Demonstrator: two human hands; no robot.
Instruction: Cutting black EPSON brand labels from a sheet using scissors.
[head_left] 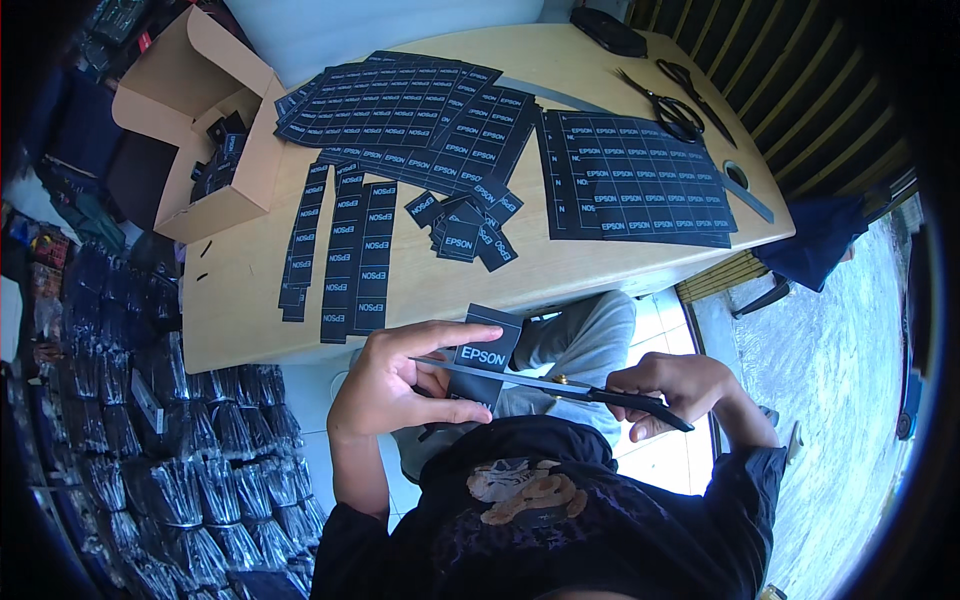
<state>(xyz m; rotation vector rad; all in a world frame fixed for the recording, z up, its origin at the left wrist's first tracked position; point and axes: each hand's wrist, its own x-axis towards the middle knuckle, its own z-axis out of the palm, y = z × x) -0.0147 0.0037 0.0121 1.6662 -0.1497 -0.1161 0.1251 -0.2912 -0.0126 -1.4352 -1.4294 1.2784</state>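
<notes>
My left hand [382, 382] pinches a short black label strip [484, 335] with pale printing between thumb and fingers, above my lap in front of the table edge. In my right hand [675, 385] is a pair of scissors [535, 381], its dark handles gripped and its long blades reaching left across the strip, below the printed line. Whether the blades have cut into it I cannot tell. On the table beyond lies a small pile of cut black labels [460, 232]. Left of that pile are several long uncut label strips [342, 250].
Overlapping black label sheets [400, 110] cover the table's back; another stack of sheets [640, 180] lies right. An open cardboard box [215, 190] with black pieces inside stands left. Other scissors [665, 108], a metal ruler [750, 197] and a dark case [608, 33] lie on the table. Plastic-wrapped bundles [200, 480] fill the lower left.
</notes>
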